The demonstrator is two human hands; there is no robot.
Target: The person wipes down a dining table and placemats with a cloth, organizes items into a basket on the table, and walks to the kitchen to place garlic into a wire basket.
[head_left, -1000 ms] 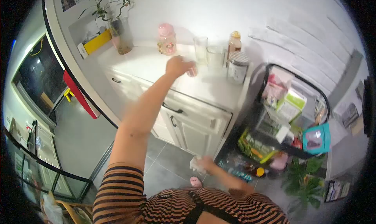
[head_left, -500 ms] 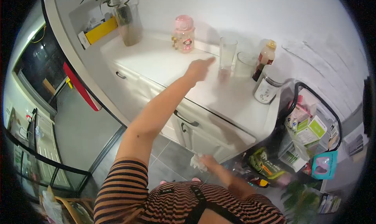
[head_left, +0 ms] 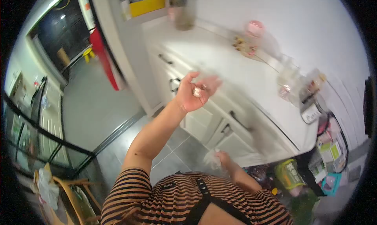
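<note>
My left hand [head_left: 196, 93] is raised in front of the cabinet, palm up, with its fingers half curled and blurred. A small, roundish white object [head_left: 196, 92] lies in the palm; its kind is not clear. Lower down, my right hand [head_left: 224, 159] is closed on a crumpled white tissue [head_left: 212, 159], beside the cabinet's lower front. On the white countertop [head_left: 231, 71] stand a pink-lidded bottle [head_left: 253, 38], a clear drinking glass [head_left: 287, 77] and a white-labelled jar [head_left: 311, 114], all blurred.
A white cabinet with dark handles [head_left: 238, 121] fills the middle. Bags and boxes, among them a green bag [head_left: 290, 173], crowd the lower right. A wooden chair [head_left: 74, 189] stands at lower left, near a glass partition [head_left: 43, 142]. A yellow box [head_left: 147, 5] sits at the back.
My left hand has drawn back from beside the glasses and turned palm up, showing the small white object. The view has swung left. My right hand still holds the tissue.
</note>
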